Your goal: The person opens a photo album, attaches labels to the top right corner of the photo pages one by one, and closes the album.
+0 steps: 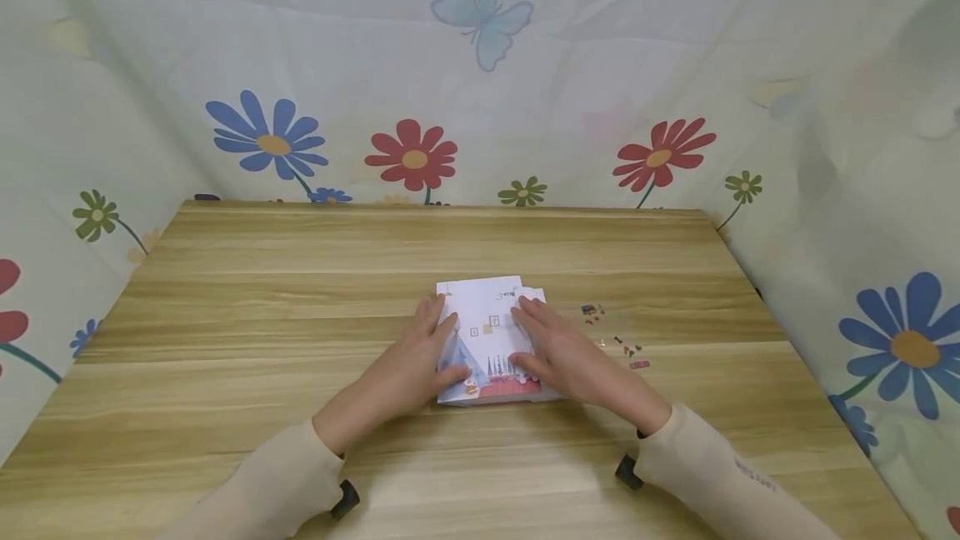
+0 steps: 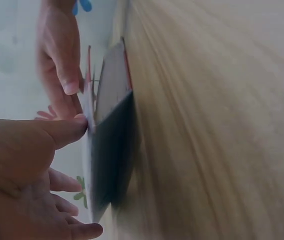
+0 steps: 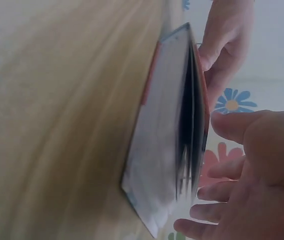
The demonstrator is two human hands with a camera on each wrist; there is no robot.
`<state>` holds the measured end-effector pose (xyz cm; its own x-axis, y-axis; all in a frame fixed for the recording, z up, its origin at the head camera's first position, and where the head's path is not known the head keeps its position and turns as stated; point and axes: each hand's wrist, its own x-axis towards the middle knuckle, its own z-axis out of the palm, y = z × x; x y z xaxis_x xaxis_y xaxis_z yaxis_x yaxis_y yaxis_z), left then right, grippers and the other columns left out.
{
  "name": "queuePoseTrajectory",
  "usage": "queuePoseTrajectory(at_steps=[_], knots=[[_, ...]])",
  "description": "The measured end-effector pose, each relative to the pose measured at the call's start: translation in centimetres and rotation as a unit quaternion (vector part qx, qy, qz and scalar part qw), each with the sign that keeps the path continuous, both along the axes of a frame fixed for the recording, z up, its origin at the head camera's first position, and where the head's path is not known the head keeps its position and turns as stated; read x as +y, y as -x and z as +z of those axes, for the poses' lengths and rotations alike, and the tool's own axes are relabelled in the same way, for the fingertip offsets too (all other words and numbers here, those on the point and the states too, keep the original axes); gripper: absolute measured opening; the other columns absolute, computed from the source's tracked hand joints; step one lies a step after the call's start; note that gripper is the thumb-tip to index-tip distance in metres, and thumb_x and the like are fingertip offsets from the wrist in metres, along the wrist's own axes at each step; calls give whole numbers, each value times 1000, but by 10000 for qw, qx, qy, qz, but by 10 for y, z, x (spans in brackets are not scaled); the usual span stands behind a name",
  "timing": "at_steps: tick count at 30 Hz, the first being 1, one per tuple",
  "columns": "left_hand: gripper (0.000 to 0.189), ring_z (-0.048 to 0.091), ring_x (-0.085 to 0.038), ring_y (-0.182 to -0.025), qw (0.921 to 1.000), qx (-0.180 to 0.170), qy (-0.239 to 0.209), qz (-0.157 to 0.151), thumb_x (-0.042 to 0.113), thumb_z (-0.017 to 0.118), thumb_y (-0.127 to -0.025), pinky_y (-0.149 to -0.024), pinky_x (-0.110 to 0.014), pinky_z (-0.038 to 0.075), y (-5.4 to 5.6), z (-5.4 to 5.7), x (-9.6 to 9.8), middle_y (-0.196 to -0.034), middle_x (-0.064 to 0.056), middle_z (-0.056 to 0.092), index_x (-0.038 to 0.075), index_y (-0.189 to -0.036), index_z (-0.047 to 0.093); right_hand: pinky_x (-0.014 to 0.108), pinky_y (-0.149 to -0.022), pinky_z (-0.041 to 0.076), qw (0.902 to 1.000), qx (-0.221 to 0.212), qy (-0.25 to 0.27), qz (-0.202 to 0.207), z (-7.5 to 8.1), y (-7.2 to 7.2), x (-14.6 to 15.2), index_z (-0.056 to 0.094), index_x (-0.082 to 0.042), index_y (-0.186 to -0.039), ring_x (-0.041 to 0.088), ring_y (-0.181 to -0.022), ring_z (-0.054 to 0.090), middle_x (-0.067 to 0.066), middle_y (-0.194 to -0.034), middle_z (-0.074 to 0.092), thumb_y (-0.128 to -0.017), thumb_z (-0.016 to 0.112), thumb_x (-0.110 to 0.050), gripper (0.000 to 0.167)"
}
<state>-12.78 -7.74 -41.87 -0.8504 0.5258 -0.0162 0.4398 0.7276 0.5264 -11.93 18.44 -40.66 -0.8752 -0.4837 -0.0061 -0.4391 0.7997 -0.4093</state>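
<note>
A thick book [image 1: 472, 302] with a white cover lies on the table in front of me. Its cover has a blue shape at lower left, dark trees and a pinkish-red strip along the near edge. My left hand [image 1: 408, 361] rests at the left edge, thumb and fingers spread over the cover. Over the right edge lies my right hand [image 1: 562, 357], its fingers extended onto the cover. In the right wrist view, the page block [image 3: 157, 125] shows, with a dark gap under the slightly raised cover. The dark spine side [image 2: 112, 150] faces the left wrist view.
Right of the book, small colourful bits [image 1: 628, 350] and a small dark picture piece [image 1: 588, 309] are scattered on the wood-grain table [image 1: 300, 273]. A flower-printed cloth [image 1: 570, 90] hangs behind the table and along its sides.
</note>
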Motion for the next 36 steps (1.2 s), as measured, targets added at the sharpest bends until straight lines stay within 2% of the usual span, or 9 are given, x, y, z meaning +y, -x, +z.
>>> queuePoseTrajectory(at_steps=[5,11,16,23,36], knots=[[77,11,-46,-154,9998,71,105,-173,38,71,-99,-122,-54,23,-1,-5,1,-167,-29,14,-6,-154,41,54,-122,25,9999,-106,-100,-47,-5,-3,0,41,2,-156,38,-154,24,20,-167,27,-100,70,-35,72],[77,11,-46,-155,9992,88,223,-314,42,69,-99,-122,-53,24,-1,-2,3,-167,-29,14,-3,-155,41,56,-120,28,9995,-111,-262,-97,-11,-5,3,42,4,-154,40,-153,26,22,-166,28,-102,67,-34,70],[77,13,-48,-154,9988,166,296,-357,41,69,-100,-122,-53,24,-2,1,4,-166,-32,16,-5,-154,41,57,-119,29,9992,-142,-341,-156,-14,-7,6,41,5,-154,41,-151,29,23,-165,30,-103,65,-36,70],[77,13,-48,-153,9967,306,574,-489,44,66,-101,-123,-52,24,-1,-1,5,-165,-32,16,-5,-155,40,55,-120,28,9991,-272,-278,-178,-15,-9,8,37,6,-156,41,-152,28,23,-165,29,-104,63,-37,73],[79,13,-49,-153,9953,369,709,-556,45,64,-102,-122,-53,23,-1,-3,4,-165,-33,16,-6,-156,38,53,-121,26,9982,-571,-121,-132,-17,-7,14,28,5,-160,39,-153,24,22,-168,22,-108,55,-32,69]])
